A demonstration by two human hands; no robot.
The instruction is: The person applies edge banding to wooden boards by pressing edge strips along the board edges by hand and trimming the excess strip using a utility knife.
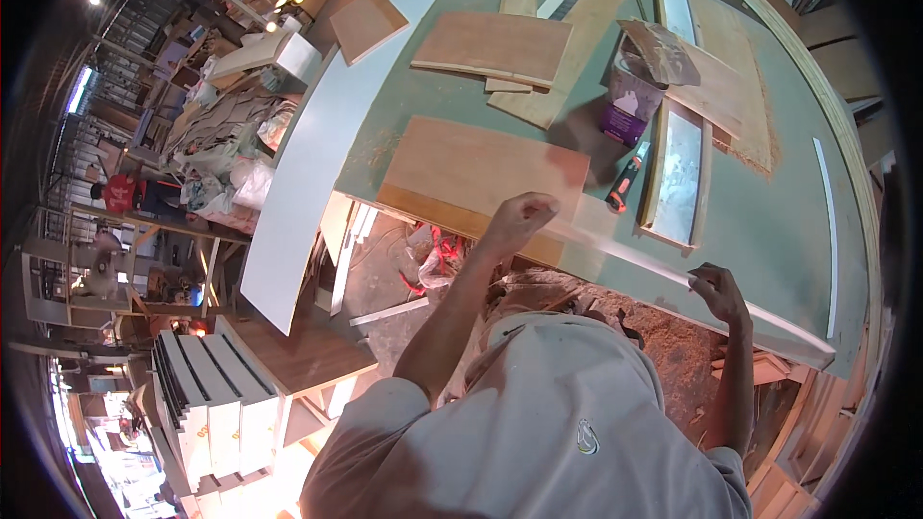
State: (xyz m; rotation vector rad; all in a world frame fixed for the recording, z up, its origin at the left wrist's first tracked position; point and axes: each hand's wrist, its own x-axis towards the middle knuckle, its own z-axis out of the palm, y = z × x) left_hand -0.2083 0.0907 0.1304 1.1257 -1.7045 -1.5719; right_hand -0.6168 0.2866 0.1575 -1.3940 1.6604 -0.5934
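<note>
Along the green surface (774, 231), we seem to be lining up a long white strip (625, 250). Our left hand (522, 218) and right hand (721, 296) curl their fingers by it; we can't tell if they grip. It likely needs steady holding next.

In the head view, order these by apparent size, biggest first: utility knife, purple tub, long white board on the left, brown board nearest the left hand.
1. Long white board
2. Brown board
3. Purple tub
4. Utility knife

The gaps look clear; none seem tied.
</note>
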